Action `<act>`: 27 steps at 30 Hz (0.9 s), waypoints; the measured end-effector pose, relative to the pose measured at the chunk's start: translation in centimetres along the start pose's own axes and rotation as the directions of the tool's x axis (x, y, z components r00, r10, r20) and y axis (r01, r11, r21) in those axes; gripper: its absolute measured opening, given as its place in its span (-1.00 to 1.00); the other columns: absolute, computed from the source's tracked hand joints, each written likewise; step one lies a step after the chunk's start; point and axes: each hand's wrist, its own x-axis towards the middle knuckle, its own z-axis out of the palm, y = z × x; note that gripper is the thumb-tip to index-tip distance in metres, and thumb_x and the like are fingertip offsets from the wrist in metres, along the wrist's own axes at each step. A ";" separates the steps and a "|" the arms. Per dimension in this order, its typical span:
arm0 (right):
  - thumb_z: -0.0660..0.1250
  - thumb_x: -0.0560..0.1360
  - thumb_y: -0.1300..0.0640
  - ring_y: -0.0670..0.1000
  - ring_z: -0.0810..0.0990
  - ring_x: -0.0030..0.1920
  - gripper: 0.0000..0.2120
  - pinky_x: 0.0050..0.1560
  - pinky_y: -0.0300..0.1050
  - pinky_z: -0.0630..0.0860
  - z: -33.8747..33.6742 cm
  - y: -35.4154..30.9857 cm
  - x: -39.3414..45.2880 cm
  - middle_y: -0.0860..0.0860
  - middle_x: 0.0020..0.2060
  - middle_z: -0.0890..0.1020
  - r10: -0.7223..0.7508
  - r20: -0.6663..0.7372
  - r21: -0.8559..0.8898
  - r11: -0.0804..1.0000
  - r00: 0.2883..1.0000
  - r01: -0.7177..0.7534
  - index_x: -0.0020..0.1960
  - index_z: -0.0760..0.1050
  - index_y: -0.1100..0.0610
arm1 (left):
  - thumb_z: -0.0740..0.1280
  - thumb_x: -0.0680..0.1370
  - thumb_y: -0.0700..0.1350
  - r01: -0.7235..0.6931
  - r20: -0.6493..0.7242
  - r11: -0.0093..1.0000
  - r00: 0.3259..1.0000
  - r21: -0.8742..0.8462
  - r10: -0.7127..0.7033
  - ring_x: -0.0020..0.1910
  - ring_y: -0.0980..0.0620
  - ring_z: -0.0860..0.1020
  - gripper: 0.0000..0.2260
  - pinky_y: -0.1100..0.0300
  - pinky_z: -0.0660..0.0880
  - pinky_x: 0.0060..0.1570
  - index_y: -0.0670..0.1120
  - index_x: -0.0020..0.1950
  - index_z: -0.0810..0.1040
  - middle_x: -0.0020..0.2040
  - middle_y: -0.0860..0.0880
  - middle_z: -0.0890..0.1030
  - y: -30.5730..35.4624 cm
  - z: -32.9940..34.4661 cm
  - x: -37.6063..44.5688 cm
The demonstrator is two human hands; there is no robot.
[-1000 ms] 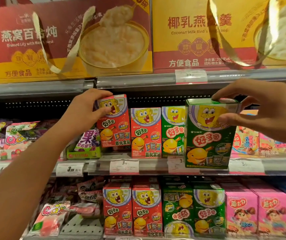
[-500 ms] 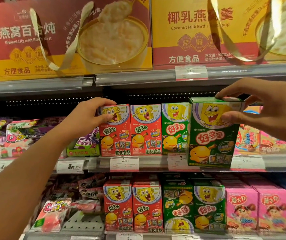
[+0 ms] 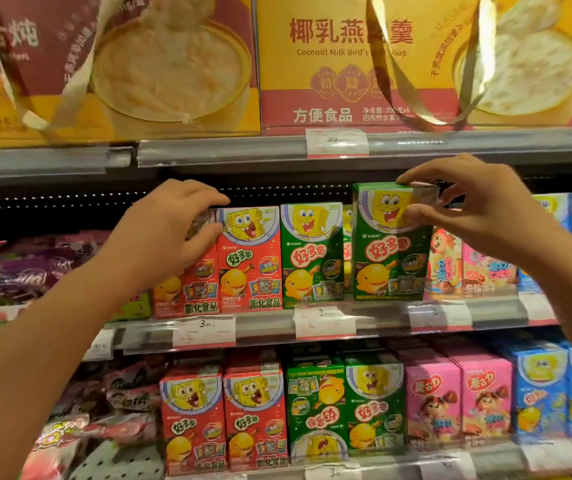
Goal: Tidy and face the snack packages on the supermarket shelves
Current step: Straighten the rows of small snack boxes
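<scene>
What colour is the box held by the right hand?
Green, seen in the head view: box, pinched by the right hand.

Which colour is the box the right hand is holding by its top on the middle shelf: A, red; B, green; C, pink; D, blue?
B: the right hand pinches the top of a green box, thumb on its front and fingers over its top edge, standing beside another green box on the middle shelf.
</scene>
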 end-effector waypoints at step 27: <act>0.51 0.47 -0.01 -0.02 0.56 0.14 -0.64 0.06 0.02 0.63 2.7 3.3 1.5 -0.09 0.12 0.59 0.019 0.000 0.056 0.998 1.000 -0.019 0.25 0.58 -0.02 | 0.33 0.59 0.14 -0.017 0.242 0.998 0.970 0.060 0.002 0.25 -0.07 0.51 -0.55 -0.06 0.52 0.10 0.12 0.46 0.39 0.32 0.04 0.55 8.9 5.2 8.9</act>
